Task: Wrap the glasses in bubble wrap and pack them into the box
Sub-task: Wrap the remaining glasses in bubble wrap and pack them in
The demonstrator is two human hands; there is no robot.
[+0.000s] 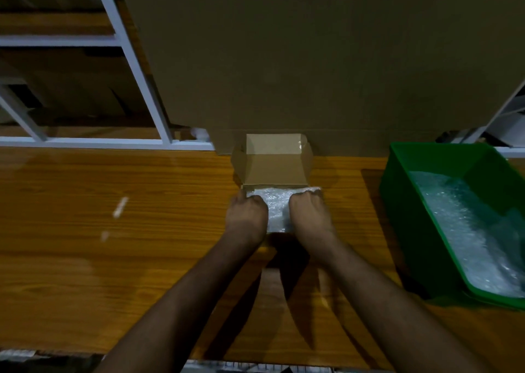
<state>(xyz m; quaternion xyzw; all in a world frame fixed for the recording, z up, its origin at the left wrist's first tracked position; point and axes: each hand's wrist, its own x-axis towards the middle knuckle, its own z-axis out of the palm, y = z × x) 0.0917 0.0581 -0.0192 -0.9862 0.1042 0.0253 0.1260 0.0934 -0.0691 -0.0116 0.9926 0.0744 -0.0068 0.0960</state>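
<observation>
Bubble wrap (277, 206) is gripped by curled left hand (246, 216) and right hand (308, 215) beside the box (274, 170).

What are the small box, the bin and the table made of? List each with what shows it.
Small box: brown cardboard, matte, with folded flaps.
Bin: green, likely plastic; smooth moulded walls with a slight sheen.
Table: wood or wood-look laminate; orange-brown grain with glossy reflections, so which one stays open.
</observation>
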